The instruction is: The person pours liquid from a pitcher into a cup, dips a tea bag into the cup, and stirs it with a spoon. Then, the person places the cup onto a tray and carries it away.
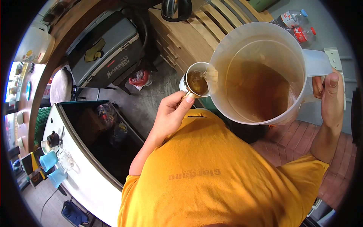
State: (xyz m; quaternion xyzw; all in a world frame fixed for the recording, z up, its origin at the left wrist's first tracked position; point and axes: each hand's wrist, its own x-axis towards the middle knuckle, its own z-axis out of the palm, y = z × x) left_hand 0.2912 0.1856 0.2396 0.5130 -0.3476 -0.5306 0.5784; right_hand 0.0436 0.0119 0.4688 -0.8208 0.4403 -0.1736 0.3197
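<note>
My left hand point(173, 113) is closed round the handle of a white mug point(184, 84), with brown liquid inside it. A large translucent plastic pitcher point(219, 109) hangs tilted beside the mug, its spout at the mug's right rim. Brown liquid lies in the pitcher, and some runs at the spout into the mug. The pitcher's handle is held by my right hand point(331, 96), with the fingers wrapped round it and partly hidden behind it.
A wooden slatted bench point(206, 32) with drawers bears a kettle point(176, 9). Two plastic bottles point(293, 19) lie at the upper right. A grey cooler box point(109, 49) is at the upper left, above a white-topped counter point(85, 181) with blue cups point(49, 160).
</note>
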